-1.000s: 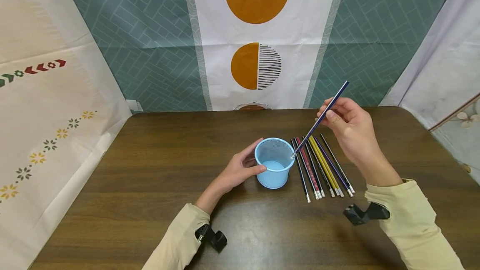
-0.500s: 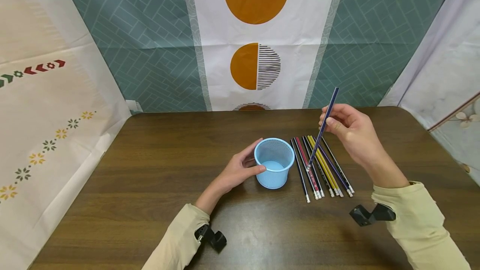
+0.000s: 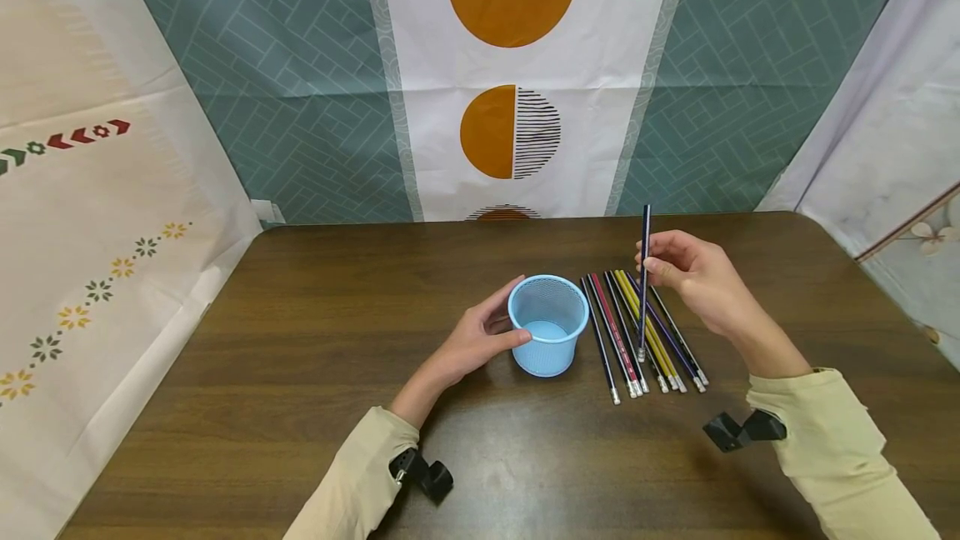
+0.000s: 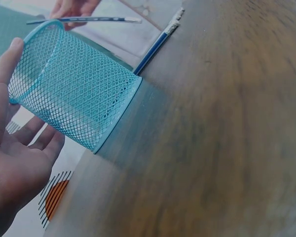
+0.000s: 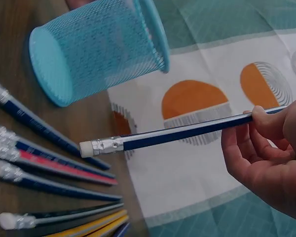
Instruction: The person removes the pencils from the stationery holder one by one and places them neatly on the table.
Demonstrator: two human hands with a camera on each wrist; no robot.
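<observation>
A light blue mesh pencil cup (image 3: 548, 357) stands upright on the table, with no pencils in it. My left hand (image 3: 480, 340) grips it from the left, thumb at the near rim and fingers around the far side. My right hand (image 3: 693, 277) pinches a dark blue pencil (image 3: 644, 290) between thumb and fingers, nearly upright, its white eraser end pointing down. That pencil overlaps a row of pencils (image 3: 617, 340) lying right of the cup. In the right wrist view the eraser (image 5: 87, 149) and metal band of the held pencil show clearly.
The lying pencils are dark blue, red, black and yellow, side by side with erasers toward me. The brown wooden table (image 3: 315, 340) ends at a patterned cloth (image 3: 322, 107) behind. A black wrist mount (image 3: 742, 430) sits on the right sleeve, another (image 3: 422, 475) on the left.
My right hand has lowered, and the pencil has swung from a slant to nearly upright, its eraser end moving from the cup's rim to over the lying pencils. The left hand and cup stay put.
</observation>
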